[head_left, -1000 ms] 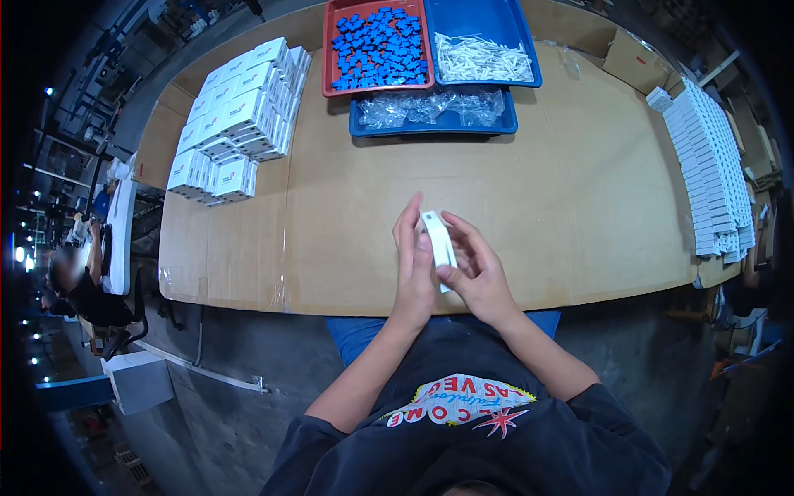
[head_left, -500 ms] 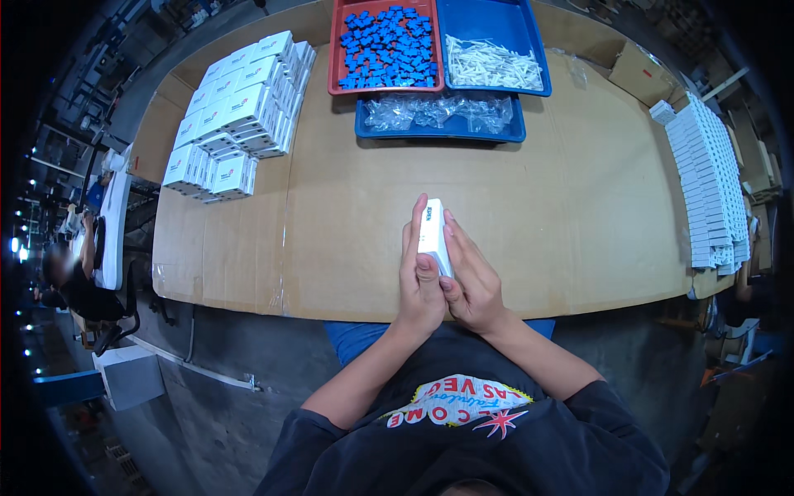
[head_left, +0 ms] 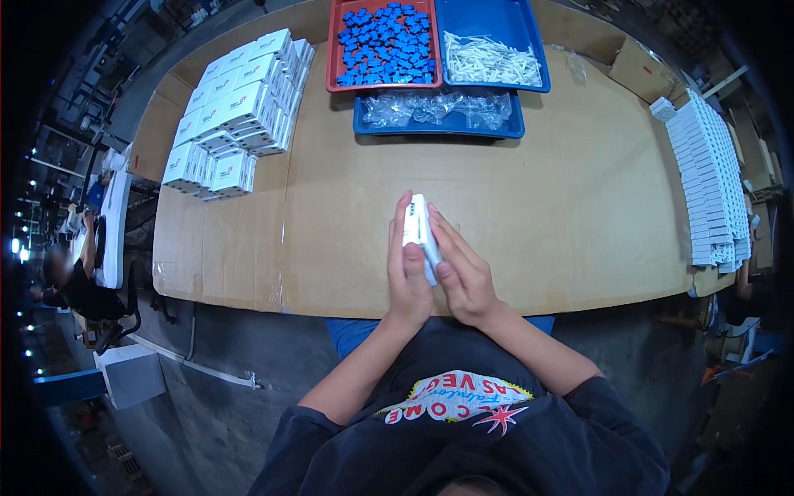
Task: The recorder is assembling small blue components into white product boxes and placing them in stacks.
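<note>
A person looks down on their own hands, held near each other over the near part of a cardboard-covered surface (head_left: 513,198), with a slim white box (head_left: 413,226) between them. The box's long axis runs away from the body; its far end points toward the trays beyond, leaning slightly left.

The left hand (head_left: 408,285) lies along the box's left side, fingers straight and close together, thumb over its near part. The right hand (head_left: 470,285) flanks the right side, fingers extended, thumb by the near end. Together they clamp the box between them.

The palms hide much of the box's sides, its underside is out of view, and I cannot tell whether it touches the surface.

Beyond are a red tray (head_left: 385,88) of blue pieces and two blue trays, both cut off at the top except the nearer blue one (head_left: 438,132). White boxes are stacked left (head_left: 236,103) and right (head_left: 705,186).
</note>
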Demonstrator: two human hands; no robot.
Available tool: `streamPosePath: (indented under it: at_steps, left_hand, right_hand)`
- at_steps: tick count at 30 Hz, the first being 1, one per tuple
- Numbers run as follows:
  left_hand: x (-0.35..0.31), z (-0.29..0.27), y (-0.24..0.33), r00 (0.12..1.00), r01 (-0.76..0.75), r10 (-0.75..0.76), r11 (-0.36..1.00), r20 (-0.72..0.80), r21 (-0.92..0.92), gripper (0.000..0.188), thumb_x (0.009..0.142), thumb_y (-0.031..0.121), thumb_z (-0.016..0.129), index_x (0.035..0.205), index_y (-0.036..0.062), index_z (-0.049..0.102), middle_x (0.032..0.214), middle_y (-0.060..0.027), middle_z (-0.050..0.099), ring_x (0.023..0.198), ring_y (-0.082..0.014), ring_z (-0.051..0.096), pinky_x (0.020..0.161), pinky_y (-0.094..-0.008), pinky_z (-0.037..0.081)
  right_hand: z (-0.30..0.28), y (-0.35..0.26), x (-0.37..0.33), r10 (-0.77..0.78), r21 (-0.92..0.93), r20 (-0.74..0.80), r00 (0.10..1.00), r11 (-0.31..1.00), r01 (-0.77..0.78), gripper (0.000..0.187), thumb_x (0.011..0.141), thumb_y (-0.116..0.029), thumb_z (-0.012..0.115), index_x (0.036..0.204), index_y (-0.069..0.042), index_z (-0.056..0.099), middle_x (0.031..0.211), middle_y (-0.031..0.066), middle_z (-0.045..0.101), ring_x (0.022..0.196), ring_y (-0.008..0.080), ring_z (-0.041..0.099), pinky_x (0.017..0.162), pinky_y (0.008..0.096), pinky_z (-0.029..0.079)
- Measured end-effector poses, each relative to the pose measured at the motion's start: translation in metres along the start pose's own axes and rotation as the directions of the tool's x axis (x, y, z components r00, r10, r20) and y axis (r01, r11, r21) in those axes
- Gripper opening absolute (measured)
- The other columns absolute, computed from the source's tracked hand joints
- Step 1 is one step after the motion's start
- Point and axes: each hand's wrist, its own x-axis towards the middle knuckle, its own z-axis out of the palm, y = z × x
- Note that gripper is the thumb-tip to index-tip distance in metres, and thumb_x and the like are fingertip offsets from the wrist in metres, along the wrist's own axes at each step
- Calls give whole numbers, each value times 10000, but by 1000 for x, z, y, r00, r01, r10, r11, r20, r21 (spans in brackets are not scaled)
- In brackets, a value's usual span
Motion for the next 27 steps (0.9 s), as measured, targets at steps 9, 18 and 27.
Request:
streamPosePath:
  at_steps: [9,18,27]
  left_hand:
    - [-4,7,26,995,91,-76,961,67,-261,1069,846,664,466,1602,-69,286,1360,-177,501,1234,-270,552,1090,-393,426]
    - [-6,-4,4,985,-108,106,994,133,13,1131,827,719,459,1579,-110,297,1417,-225,462,1333,-324,522,1123,-454,427]
    - [5,-12,-8,973,-229,214,950,91,211,1081,902,734,465,1561,-110,319,1418,-236,444,1281,-344,533,1074,-469,448]
  right_hand:
    - [10,26,-16,619,884,416,666,-104,-456,425,1139,-359,473,1324,4,592,1255,105,683,1190,192,659,1053,390,528]
    - [10,33,-17,553,873,462,693,-148,-465,426,1127,-372,492,1332,-9,579,1234,108,680,1147,191,679,1034,377,548]
    - [-4,-22,9,660,713,262,704,360,-602,492,1098,-311,586,1454,9,473,1364,153,599,1232,187,614,1036,361,519]
